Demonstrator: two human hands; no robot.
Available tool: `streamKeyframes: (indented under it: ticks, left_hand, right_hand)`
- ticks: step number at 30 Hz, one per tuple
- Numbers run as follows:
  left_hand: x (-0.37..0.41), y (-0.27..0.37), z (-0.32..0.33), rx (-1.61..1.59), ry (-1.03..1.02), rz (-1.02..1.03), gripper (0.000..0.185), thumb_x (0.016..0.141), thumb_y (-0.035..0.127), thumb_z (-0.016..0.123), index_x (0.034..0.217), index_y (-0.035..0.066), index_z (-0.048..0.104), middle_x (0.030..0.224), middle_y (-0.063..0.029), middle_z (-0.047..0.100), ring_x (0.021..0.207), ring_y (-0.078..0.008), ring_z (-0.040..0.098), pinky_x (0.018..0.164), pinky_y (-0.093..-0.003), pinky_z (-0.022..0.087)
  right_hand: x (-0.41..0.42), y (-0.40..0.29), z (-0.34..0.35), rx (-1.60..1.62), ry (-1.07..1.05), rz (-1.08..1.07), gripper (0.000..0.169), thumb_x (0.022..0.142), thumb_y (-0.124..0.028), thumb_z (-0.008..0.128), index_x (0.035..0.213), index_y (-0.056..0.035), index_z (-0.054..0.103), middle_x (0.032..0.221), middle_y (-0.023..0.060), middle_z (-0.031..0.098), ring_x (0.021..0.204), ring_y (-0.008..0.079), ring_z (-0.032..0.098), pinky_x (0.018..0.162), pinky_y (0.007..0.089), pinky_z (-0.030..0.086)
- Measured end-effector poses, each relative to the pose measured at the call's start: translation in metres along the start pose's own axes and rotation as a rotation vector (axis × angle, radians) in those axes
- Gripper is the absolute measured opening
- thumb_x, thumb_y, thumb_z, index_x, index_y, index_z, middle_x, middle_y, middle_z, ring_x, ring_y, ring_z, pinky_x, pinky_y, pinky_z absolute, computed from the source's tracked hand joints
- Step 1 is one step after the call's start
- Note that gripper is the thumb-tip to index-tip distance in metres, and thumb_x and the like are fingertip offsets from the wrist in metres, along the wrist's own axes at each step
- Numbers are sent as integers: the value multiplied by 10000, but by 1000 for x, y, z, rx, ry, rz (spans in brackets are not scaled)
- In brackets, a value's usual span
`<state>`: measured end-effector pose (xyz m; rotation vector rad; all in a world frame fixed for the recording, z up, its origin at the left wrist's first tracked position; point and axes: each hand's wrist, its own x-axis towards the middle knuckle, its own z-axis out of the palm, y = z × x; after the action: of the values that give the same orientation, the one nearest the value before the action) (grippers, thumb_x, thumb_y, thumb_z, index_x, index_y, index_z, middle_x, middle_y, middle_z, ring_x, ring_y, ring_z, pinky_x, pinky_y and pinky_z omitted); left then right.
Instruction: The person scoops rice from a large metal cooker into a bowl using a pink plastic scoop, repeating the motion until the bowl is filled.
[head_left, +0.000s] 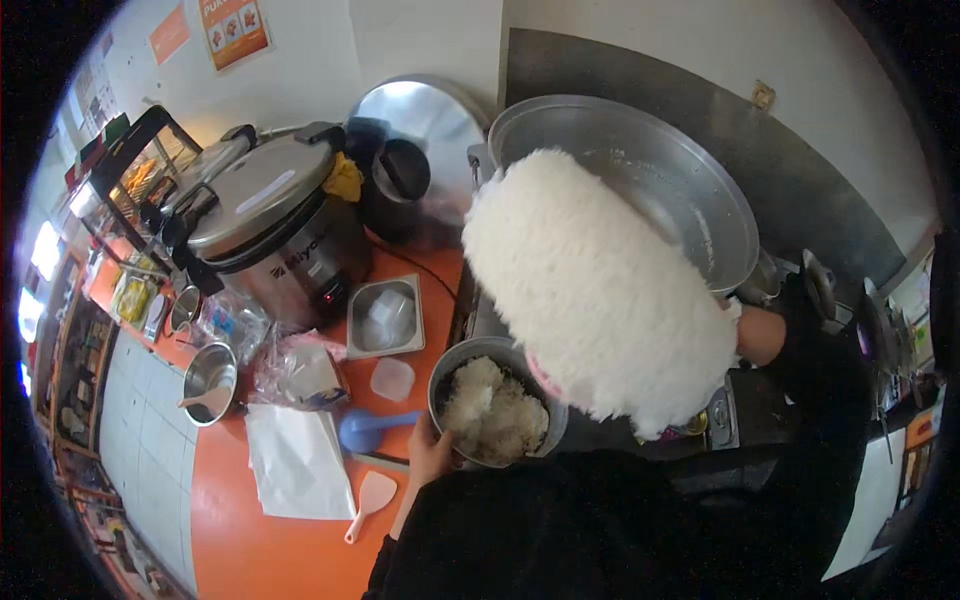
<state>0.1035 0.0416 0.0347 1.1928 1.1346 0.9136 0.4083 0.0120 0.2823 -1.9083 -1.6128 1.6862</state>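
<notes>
My left hand (433, 452) grips the near-left rim of a round metal pot (442, 375), which holds clumps of pale cooked rice (495, 412). Above and right of that pot is a big rounded white mass (592, 285), fluffy-edged and rice-like. A pink edge (546, 377) peeks out under its lower left; what it belongs to is hidden. My right hand (739, 330) holds the mass at its right end, its fingers mostly covered. Behind the mass stands a wide metal basin (720, 202). A blue plastic ladle (361, 430) lies with its handle reaching my left fingers.
A large Miyako rice cooker (285, 217) stands at left, beside a big round metal lid (420, 112). The orange counter (255, 547) carries a square steel pan (415, 322), white paper sheets (300, 465), a pink rice paddle (371, 499), a steel bowl (210, 367) and plastic bags (300, 371).
</notes>
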Motion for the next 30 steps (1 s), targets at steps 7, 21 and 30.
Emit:
streamKeyframes:
  ticks: [7,21,30]
  left_hand:
    - [-5,-18,-7,-87,38,-12,217,715,6,525,928,-19,485,761,-98,577,699,-146,559,602,-273,442]
    - [-6,9,-2,-41,21,-79,187,758,17,525,936,-18,477,715,-74,545,528,-120,513,425,-252,408]
    - [9,-1,8,-115,-14,-68,163,775,-1,487,931,-5,441,684,-78,522,458,-142,522,377,-250,426]
  right_hand:
    - [84,43,67,-718,-58,87,238,730,-187,580,948,-110,633,1002,79,619,863,255,609,650,407,499]
    - [185,108,69,-1368,-238,364,278,737,-179,578,1002,-112,630,1055,81,612,907,254,606,665,406,506]
    - [177,62,95,-1568,-60,277,302,651,-215,675,950,-180,677,959,18,654,846,198,630,602,351,502]
